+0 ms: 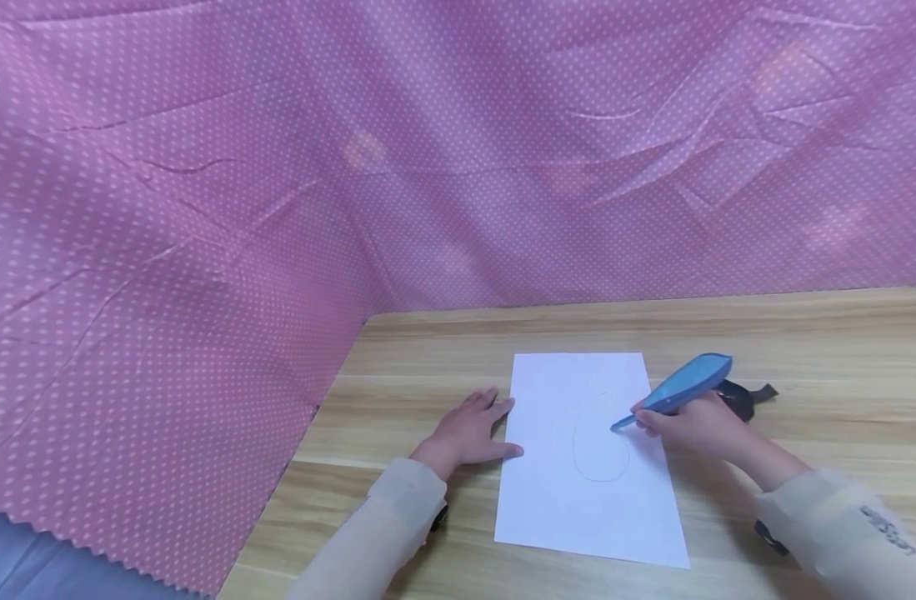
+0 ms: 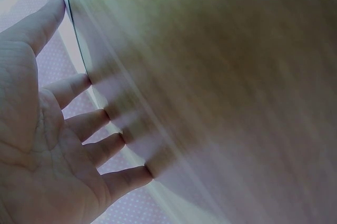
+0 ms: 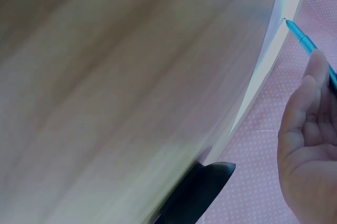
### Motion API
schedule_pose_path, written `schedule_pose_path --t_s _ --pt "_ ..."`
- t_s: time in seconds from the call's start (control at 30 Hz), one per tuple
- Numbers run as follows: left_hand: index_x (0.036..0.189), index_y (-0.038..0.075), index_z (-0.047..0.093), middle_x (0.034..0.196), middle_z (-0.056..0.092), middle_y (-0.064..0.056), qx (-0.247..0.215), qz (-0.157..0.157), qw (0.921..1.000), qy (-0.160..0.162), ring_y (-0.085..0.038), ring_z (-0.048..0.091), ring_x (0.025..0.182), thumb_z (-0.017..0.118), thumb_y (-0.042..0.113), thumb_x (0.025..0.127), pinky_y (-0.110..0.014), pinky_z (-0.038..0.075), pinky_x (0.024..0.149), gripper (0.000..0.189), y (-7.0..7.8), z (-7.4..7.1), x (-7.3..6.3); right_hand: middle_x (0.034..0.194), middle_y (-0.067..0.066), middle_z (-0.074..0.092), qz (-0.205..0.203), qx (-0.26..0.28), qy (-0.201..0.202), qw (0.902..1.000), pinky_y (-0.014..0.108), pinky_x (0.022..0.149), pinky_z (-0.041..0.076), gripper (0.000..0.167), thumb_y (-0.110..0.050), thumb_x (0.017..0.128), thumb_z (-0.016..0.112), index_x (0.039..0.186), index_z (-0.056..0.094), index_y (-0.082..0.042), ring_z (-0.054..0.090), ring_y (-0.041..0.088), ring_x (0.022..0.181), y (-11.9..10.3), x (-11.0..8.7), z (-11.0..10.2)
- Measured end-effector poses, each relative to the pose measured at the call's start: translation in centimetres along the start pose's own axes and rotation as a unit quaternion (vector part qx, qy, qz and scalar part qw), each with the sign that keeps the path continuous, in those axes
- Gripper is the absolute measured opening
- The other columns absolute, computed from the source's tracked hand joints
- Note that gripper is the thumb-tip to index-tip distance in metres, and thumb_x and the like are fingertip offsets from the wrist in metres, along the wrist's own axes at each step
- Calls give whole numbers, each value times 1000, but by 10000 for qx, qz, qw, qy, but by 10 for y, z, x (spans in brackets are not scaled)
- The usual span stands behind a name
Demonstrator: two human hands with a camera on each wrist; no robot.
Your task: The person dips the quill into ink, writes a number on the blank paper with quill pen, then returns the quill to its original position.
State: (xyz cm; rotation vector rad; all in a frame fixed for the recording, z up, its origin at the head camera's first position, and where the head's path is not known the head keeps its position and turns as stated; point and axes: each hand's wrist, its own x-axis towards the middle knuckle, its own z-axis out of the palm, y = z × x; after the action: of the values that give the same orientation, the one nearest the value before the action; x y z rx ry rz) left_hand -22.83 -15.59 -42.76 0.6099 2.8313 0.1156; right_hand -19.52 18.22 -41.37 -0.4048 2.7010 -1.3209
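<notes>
A white sheet of paper (image 1: 585, 525) lies on the wooden table with a thin, open oval line drawn on it. My right hand (image 1: 699, 425) pinches a blue pen (image 1: 686, 385) with a broad leaf-shaped top, its tip at the paper inside the oval's right side. The pen's tip section (image 3: 300, 36) shows at the sheet in the right wrist view. My left hand (image 1: 468, 433) rests with spread fingers at the sheet's left edge, thumb and index finger over its margin. In the left wrist view, the fingertips of the left hand (image 2: 63, 134) press on the surface.
Behind my right hand lies a glossy black rounded object (image 1: 737, 402) with a stem-like end, partly hidden by the hand and pen. Pink dotted cloth (image 1: 458, 208) hangs along the back and left of the wooden table (image 1: 840, 350).
</notes>
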Motion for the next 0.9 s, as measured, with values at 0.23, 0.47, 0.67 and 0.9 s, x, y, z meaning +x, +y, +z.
schedule_pose_path --t_s 0.23,0.47,0.67,0.9 --pt "150 26 31 158 17 -5 -73 -27 10000 -13 -28 16 142 54 70 82 -49 26 109 84 1 -2 -1 84 -2 71 -89 -127 -11 9999 39 78 52 26 -28 92 64 106 71 -7 66 13 79 -3 6 3" --pt "150 26 31 158 17 -5 -74 -37 10000 -33 -28 16 142 54 69 82 -50 26 109 84 3 -4 -1 82 -4 71 -309 -130 -45 9994 36 76 50 23 -24 91 66 105 72 -7 65 12 79 -4 11 6" --pt "150 27 31 158 16 -5 -122 -57 9999 -54 -27 16 143 54 70 82 -50 26 109 84 3 -4 0 83 -2 71 -338 175 -132 9992 39 79 52 22 -21 91 66 104 72 -5 66 14 80 -7 15 7" --pt "151 27 30 158 16 -5 -111 -88 9999 -78 -28 16 143 53 70 82 -50 25 109 85 4 -4 2 83 -1 72 -249 185 -222 9993 41 79 53 22 -23 91 66 104 73 -6 66 13 81 -10 18 10"
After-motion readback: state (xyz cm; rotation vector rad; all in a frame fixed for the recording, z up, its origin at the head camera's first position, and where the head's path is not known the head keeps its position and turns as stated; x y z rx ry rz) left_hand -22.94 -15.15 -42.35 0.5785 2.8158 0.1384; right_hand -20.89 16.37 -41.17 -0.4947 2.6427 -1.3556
